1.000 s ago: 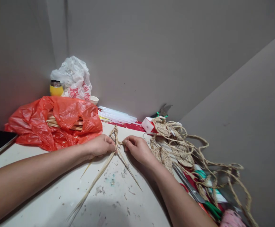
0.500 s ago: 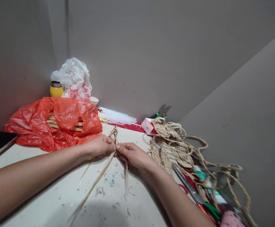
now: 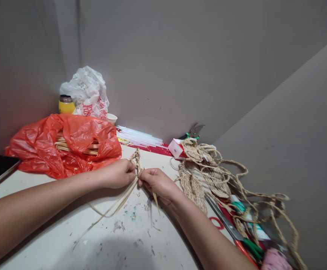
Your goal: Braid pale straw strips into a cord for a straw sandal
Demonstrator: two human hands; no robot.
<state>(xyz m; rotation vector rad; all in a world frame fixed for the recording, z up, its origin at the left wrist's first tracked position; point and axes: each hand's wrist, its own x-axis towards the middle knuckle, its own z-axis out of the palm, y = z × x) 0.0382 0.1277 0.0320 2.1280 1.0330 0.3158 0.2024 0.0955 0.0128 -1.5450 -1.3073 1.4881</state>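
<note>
A short looped length of straw braid (image 3: 136, 157) lies on the white table, its far end pointing away from me. At its near end my left hand (image 3: 121, 173) and my right hand (image 3: 153, 182) meet, fingers closed in a pinch. Long pale straw strands (image 3: 118, 205) trail from the left hand toward the front of the table. A shorter strand (image 3: 155, 202) sticks out below the right hand. The fingertips hide the exact crossing of the strands.
At left lie a red plastic bag (image 3: 39, 146) holding straw bundles and a phone (image 3: 0, 170). Behind stand a yellow jar (image 3: 66, 105), a white bag (image 3: 87, 88) and a paper cup (image 3: 112, 119). Glue sticks (image 3: 137, 137), pruners (image 3: 194, 131), coiled straw rope (image 3: 193, 187) and shears (image 3: 228, 221) are rightward.
My left hand has turned, its back now more upward. The trailing strands have shifted and spread leftward, and a yellowish strand now shows under my right hand.
</note>
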